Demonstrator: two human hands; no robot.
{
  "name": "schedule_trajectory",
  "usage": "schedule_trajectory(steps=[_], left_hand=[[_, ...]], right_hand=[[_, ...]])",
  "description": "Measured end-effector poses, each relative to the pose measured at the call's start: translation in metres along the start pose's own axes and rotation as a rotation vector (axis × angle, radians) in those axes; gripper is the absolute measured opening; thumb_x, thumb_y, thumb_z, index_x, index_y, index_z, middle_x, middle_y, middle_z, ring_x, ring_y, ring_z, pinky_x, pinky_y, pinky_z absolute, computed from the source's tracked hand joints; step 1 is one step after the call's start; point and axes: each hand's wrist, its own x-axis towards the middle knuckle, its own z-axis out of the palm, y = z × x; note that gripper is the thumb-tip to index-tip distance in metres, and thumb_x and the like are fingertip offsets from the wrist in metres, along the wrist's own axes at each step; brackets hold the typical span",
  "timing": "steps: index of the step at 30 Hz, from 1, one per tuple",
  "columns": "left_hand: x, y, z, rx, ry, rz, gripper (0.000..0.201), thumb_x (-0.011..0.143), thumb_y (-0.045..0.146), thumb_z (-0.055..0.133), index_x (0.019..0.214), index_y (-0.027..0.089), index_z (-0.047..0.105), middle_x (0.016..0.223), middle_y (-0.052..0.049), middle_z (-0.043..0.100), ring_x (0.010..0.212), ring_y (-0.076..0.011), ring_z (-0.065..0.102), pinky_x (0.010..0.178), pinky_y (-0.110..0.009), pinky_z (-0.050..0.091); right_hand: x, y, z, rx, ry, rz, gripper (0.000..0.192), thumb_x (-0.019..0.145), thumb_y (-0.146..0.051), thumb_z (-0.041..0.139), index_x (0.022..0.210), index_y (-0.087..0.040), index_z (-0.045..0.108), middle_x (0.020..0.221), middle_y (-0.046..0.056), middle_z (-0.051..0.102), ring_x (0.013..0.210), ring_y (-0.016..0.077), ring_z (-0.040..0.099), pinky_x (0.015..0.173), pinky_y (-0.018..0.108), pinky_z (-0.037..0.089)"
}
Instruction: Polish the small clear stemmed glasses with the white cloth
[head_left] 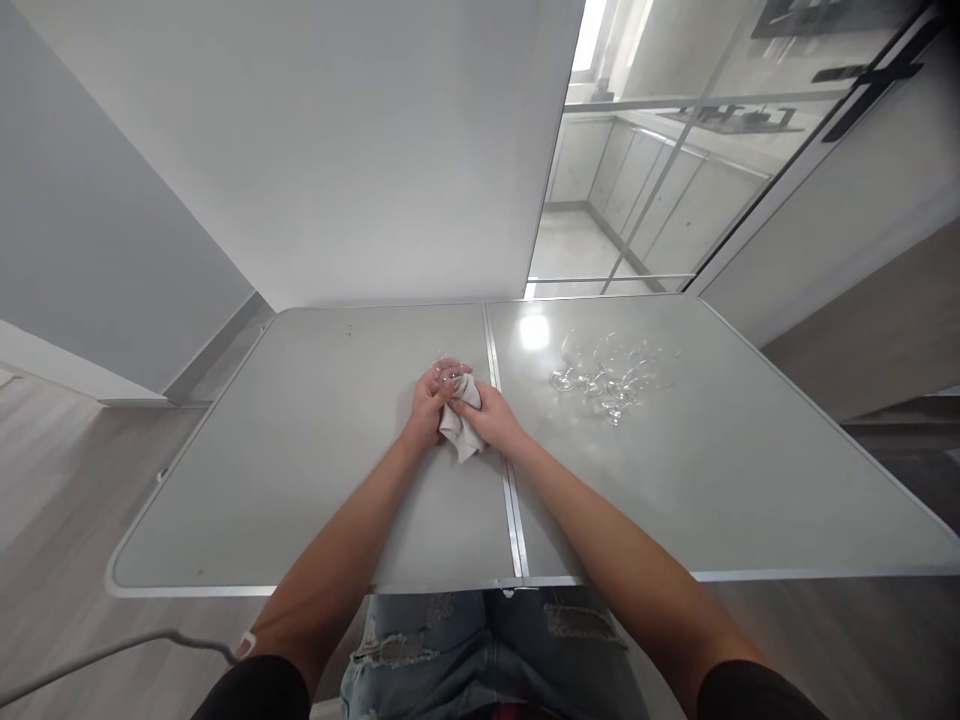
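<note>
My left hand [426, 408] is closed around a small clear glass [448, 368], whose rounded part shows above the fingers; the rest of it is hidden. My right hand [496, 418] grips a pale grey cloth [463, 436] and presses it against the glass. One end of the cloth hangs down between the two hands. Both hands are close together over the table, just left of its centre seam. To their right, several clear stemmed glasses [613, 385] are grouped on the tabletop, their outlines faint against the grey.
The grey folding table [300, 480] has a metal rim and a metal seam [514, 525] across its middle. A white wall [390, 180] stands behind it. At the back right is a glazed door [637, 190]. A grey cable [112, 655] runs at the lower left.
</note>
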Motion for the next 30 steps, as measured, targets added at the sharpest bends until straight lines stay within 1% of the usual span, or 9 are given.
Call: schedule_trajectory(steps=[3, 9, 11, 13, 17, 19, 26, 28, 30], left_hand=[[0.0026, -0.0024, -0.0015, -0.004, 0.012, 0.035, 0.053, 0.071, 0.049, 0.085, 0.111, 0.019, 0.067, 0.113, -0.011, 0.072, 0.097, -0.0202, 0.067, 0.085, -0.030, 0.051], [0.0000, -0.0024, -0.0050, -0.045, 0.006, 0.000, 0.056, 0.074, 0.059, 0.079, 0.111, 0.018, 0.069, 0.115, -0.012, 0.072, 0.094, -0.0225, 0.068, 0.079, -0.032, 0.052], [-0.0001, -0.0024, -0.0055, -0.044, 0.000, -0.001, 0.058, 0.074, 0.059, 0.079, 0.112, 0.017, 0.069, 0.115, -0.013, 0.071, 0.095, -0.0224, 0.068, 0.079, -0.031, 0.052], [0.0009, -0.0024, -0.0057, -0.045, 0.015, 0.008, 0.058, 0.072, 0.058, 0.081, 0.112, 0.017, 0.069, 0.113, -0.012, 0.072, 0.098, -0.0228, 0.068, 0.083, -0.032, 0.051], [0.0031, -0.0027, -0.0055, -0.026, 0.053, 0.047, 0.056, 0.072, 0.052, 0.083, 0.114, 0.018, 0.067, 0.118, -0.013, 0.071, 0.108, -0.0236, 0.067, 0.091, -0.032, 0.050], [0.0033, -0.0032, -0.0057, -0.032, 0.060, 0.064, 0.056, 0.073, 0.054, 0.082, 0.114, 0.018, 0.067, 0.118, -0.013, 0.071, 0.109, -0.0237, 0.066, 0.093, -0.033, 0.050], [0.0013, -0.0017, -0.0049, -0.111, -0.002, 0.026, 0.056, 0.073, 0.055, 0.081, 0.113, 0.018, 0.069, 0.111, -0.010, 0.072, 0.102, -0.0238, 0.068, 0.091, -0.035, 0.052], [0.0006, 0.0005, -0.0040, -0.112, -0.022, 0.030, 0.059, 0.072, 0.059, 0.080, 0.113, 0.018, 0.070, 0.111, -0.011, 0.071, 0.102, -0.0244, 0.067, 0.092, -0.036, 0.052], [0.0001, 0.0026, -0.0036, -0.093, -0.020, 0.039, 0.062, 0.072, 0.063, 0.078, 0.112, 0.017, 0.070, 0.111, -0.012, 0.070, 0.102, -0.0242, 0.067, 0.092, -0.035, 0.051]], right_hand=[[0.0005, 0.0024, 0.0010, -0.202, 0.170, -0.148, 0.031, 0.078, -0.050, 0.073, 0.084, -0.021, 0.062, 0.079, 0.002, 0.062, 0.077, 0.0184, 0.054, 0.072, 0.031, 0.044], [0.0036, 0.0017, -0.0006, 0.429, -0.273, 0.258, 0.047, 0.077, -0.064, 0.070, 0.084, -0.018, 0.061, 0.073, 0.004, 0.062, 0.070, 0.0196, 0.061, 0.069, 0.034, 0.050], [0.0040, 0.0011, -0.0019, 0.459, -0.312, 0.288, 0.045, 0.075, -0.060, 0.073, 0.086, -0.018, 0.061, 0.076, 0.005, 0.063, 0.073, 0.0206, 0.062, 0.071, 0.036, 0.051], [0.0033, 0.0008, -0.0020, 0.286, -0.202, 0.187, 0.039, 0.074, -0.052, 0.075, 0.090, -0.019, 0.062, 0.080, 0.004, 0.064, 0.075, 0.0207, 0.061, 0.072, 0.035, 0.050], [0.0007, 0.0015, 0.0005, -0.275, 0.122, -0.190, 0.018, 0.083, -0.040, 0.067, 0.086, -0.023, 0.062, 0.086, 0.005, 0.065, 0.087, 0.0228, 0.059, 0.079, 0.033, 0.046], [0.0011, 0.0022, 0.0016, -0.329, 0.148, -0.232, 0.018, 0.085, -0.040, 0.064, 0.081, -0.023, 0.060, 0.084, 0.005, 0.064, 0.087, 0.0226, 0.058, 0.078, 0.032, 0.045], [0.0066, 0.0006, -0.0016, 0.509, -0.198, 0.315, 0.046, 0.075, -0.061, 0.074, 0.085, -0.019, 0.060, 0.073, 0.003, 0.063, 0.064, 0.0187, 0.059, 0.063, 0.036, 0.052], [0.0052, -0.0013, -0.0025, 0.518, -0.217, 0.309, 0.046, 0.074, -0.060, 0.076, 0.088, -0.018, 0.061, 0.073, 0.003, 0.064, 0.064, 0.0184, 0.060, 0.063, 0.035, 0.053], [0.0025, -0.0034, -0.0021, 0.355, -0.167, 0.183, 0.042, 0.074, -0.053, 0.079, 0.091, -0.018, 0.063, 0.076, 0.003, 0.065, 0.069, 0.0180, 0.061, 0.066, 0.033, 0.051]])
